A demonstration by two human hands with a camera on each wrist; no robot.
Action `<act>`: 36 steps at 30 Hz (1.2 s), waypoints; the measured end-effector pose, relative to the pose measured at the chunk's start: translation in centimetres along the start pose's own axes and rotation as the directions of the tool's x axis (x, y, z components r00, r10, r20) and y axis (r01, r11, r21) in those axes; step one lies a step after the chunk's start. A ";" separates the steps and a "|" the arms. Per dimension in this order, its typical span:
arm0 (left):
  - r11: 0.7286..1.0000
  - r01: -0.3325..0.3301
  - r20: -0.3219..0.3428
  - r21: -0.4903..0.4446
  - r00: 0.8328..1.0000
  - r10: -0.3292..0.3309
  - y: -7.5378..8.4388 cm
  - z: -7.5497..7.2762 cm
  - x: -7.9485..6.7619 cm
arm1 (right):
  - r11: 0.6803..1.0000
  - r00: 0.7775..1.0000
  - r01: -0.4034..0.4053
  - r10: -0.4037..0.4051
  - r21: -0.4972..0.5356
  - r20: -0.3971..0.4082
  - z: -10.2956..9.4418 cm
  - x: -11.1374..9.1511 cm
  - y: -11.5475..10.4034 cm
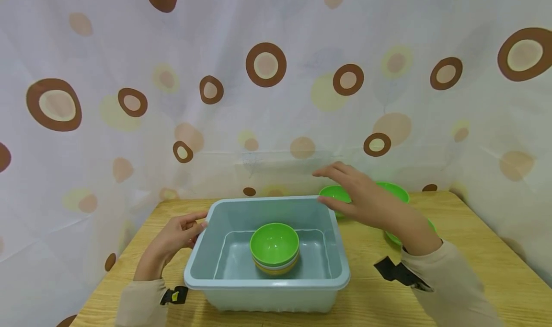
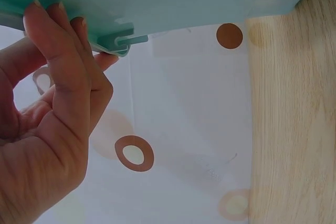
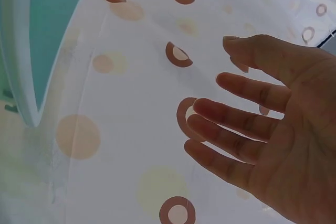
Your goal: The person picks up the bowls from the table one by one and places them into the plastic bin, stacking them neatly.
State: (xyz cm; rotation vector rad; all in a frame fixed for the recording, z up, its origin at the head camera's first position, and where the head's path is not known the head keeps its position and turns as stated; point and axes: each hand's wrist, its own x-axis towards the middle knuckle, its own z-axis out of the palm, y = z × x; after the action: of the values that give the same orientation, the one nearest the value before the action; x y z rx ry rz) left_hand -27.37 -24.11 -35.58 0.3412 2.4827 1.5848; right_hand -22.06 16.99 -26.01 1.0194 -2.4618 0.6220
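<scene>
A light blue-grey plastic basin [image 1: 267,283] stands on the table, with a stack of small bowls inside it. The top bowl [image 1: 274,243] is green, and a white rim and a yellow one show beneath it. My left hand [image 1: 174,238] holds the basin's left rim; in the left wrist view, the fingers [image 2: 65,61] bend up against the basin's outer wall [image 2: 184,3]. Over the far right corner of the basin, my right hand [image 1: 362,195] is raised with fingers spread. Its palm shows bare in the right wrist view, apart from the rim [image 3: 21,51].
Behind and under my right arm are green bowls: one [image 1: 335,192] by the basin's far right corner, another [image 1: 394,191] farther right, and a partly hidden green piece [image 1: 393,239] nearer. A spotted curtain [image 1: 267,125] hangs behind the wooden table [image 1: 465,250].
</scene>
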 end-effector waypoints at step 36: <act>1.000 -0.008 0.000 -0.015 1.000 0.008 -0.4 0.0 0.1 | 0.919 0.920 -0.393 0.393 -0.041 -0.002 -0.5 -8.2 13.0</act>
State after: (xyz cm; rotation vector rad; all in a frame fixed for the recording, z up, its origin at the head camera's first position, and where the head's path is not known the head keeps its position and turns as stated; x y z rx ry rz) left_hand -27.51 -24.20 -35.92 0.3497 2.4708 1.6054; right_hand -26.14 30.07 -33.06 0.5071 -2.6939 0.6848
